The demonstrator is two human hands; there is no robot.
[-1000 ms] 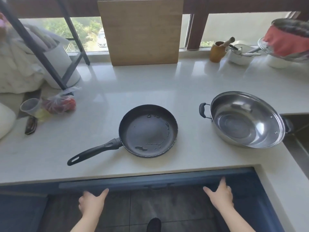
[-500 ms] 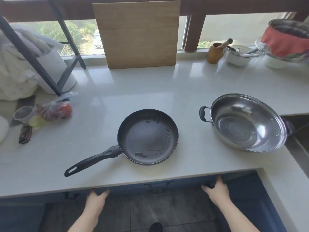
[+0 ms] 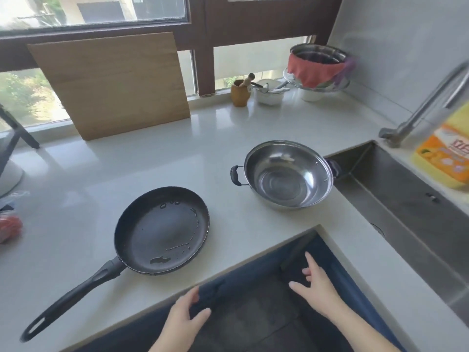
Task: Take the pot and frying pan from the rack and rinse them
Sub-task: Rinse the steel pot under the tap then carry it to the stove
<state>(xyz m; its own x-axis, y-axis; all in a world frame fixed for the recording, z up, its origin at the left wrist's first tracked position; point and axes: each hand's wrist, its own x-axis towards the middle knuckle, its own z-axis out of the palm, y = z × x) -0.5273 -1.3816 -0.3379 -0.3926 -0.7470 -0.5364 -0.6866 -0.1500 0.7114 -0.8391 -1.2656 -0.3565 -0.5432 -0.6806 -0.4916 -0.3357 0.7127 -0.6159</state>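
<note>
Both hands, left hand and right hand, hang spread and empty below the counter edge. Frying pan and steel pot sit apart on the countertop, pot beside the sink; cutting board leans behind.

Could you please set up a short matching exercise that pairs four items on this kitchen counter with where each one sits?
Items:
1. frying pan
2. steel pot
3. wooden cutting board
4. yellow detergent bottle

Places:
A. leaning upright against the window
B. at the far right, beside the faucet
C. on the counter right next to the sink
D. near the counter's front edge, handle pointing toward the lower left

Pairs: 1-D, 2-C, 3-A, 4-B
</note>
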